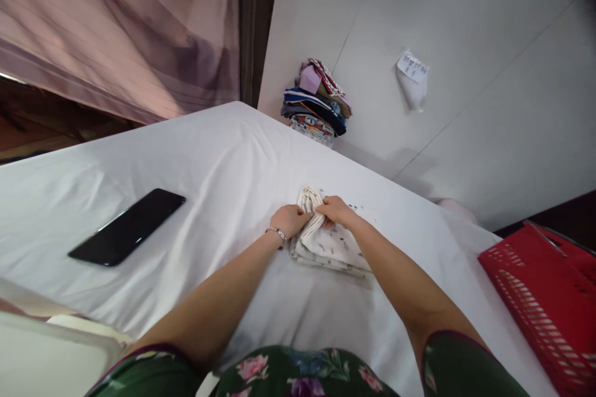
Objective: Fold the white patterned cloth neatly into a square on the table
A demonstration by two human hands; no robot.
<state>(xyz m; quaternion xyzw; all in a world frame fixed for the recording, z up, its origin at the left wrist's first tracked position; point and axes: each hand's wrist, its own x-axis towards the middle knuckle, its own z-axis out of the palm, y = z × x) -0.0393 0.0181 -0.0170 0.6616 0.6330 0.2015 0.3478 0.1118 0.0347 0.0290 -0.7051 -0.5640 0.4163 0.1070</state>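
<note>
Cloth [333, 245], spotted and folded, on white sheet [218, 164], in a 2-handed pinch.
Held at its bunched far end by left hand [288, 221] and right hand [339, 211], each drawn nearly closed on layered folds; black device [130, 228] at left, red basket [542, 285] at right.

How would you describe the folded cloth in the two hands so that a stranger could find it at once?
Start from the large white sheet. Right of the flat black device on it, the left hand and right hand pinch a folded cloth. It is off-white with scattered darker marks, unlike the plain sheet beneath and the colourful stacked fabrics beyond.
</note>
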